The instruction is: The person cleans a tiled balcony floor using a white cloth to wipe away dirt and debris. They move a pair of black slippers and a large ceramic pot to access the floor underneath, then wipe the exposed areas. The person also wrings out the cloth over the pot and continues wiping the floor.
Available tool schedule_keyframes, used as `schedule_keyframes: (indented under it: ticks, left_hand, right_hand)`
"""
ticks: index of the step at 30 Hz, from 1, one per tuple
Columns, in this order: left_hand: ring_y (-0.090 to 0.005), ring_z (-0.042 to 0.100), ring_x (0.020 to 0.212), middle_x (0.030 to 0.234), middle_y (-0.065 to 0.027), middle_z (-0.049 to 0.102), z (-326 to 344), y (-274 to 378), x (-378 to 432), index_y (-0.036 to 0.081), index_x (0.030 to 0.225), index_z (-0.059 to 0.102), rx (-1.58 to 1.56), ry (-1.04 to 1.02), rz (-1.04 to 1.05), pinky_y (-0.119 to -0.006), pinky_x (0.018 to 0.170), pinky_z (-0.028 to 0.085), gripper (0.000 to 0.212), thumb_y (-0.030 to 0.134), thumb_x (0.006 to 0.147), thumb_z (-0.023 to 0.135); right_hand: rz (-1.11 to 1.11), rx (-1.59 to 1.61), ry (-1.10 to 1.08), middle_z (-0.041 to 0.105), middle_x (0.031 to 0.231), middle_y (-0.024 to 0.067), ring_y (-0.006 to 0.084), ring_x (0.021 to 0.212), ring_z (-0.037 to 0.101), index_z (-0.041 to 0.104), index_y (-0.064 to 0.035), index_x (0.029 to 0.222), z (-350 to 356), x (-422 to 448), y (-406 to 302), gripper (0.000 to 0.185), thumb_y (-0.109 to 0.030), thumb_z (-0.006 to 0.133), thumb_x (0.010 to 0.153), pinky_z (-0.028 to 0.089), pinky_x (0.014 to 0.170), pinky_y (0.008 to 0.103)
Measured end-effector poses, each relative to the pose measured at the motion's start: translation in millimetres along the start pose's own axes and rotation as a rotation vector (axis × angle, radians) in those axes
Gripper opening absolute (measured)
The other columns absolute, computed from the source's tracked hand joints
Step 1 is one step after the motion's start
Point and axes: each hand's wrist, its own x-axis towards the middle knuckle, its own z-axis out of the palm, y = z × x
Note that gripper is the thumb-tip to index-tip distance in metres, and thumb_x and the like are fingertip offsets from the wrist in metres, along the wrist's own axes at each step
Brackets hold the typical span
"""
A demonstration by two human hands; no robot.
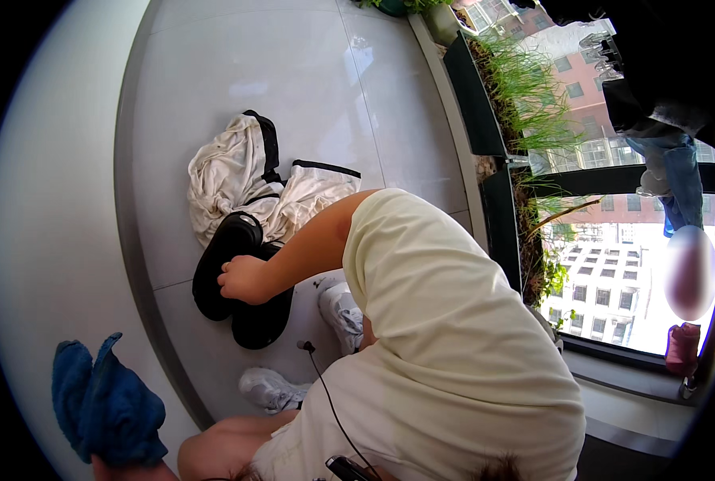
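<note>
My right hand [246, 279] reaches down to a pair of black clogs, with its fingers curled on the inner side of the left clog [210, 282]. The other black clog [264, 324] lies against it, partly hidden by my hand and forearm. Both rest at the edge of a crumpled off-white cloth with black trim [225, 162], which bears dark smudges. At the lower left, my left hand [100, 468] holds a bunched blue towelling cloth [114, 403] that covers most of the hand.
My white sneakers [340, 312] stand on the grey tile floor [273, 72]. A white wall [63, 210] runs along the left. Dark planters [474, 99] with grassy plants line the window side. An earphone on a cord [306, 346] dangles before me. Laundry [685, 174] hangs by the window.
</note>
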Motion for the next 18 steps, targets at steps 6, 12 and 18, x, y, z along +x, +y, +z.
schedule_keyframes:
  ticks: [6, 12, 18]
  left_hand:
    - [-0.0297, 0.038, 0.13, 0.146, -0.0163, 0.035, -11, 8, -21, -0.005, 0.142, 0.027, -0.003, -0.035, 0.007, -0.043, 0.11, 0.025, 0.059, 0.03, 0.097, 0.04]
    - [-0.0261, 0.042, 0.126, 0.145, -0.0142, 0.038, -18, 17, -37, -0.004, 0.141, 0.03, 0.014, 0.073, 0.05, -0.04, 0.107, 0.027, 0.059, 0.032, 0.097, 0.042]
    - [-0.0264, 0.042, 0.126, 0.144, -0.014, 0.039, -15, 31, -42, -0.003, 0.141, 0.031, 0.051, 0.208, 0.097, -0.039, 0.106, 0.03, 0.058, 0.03, 0.096, 0.044]
  right_hand:
    - [-0.173, -0.212, 0.225, 0.057, 0.09, 0.0055, 0.0211, 0.092, 0.056, 0.059, -0.0109, 0.086, 10, 2, 4, 0.012, -0.019, 0.059, 0.078, 0.044, 0.077, 0.0321]
    - [-0.091, 0.007, 0.042, 0.059, 0.094, 0.0065, 0.0253, 0.096, 0.057, 0.06, -0.0094, 0.087, 3, 24, 3, 0.013, -0.011, 0.058, 0.075, 0.047, 0.078, 0.0359]
    - [0.145, 0.221, 0.257, 0.058, 0.092, 0.0167, 0.0357, 0.09, 0.057, 0.058, -0.001, 0.088, -74, 38, 34, 0.02, -0.006, 0.058, 0.068, 0.048, 0.074, 0.0423]
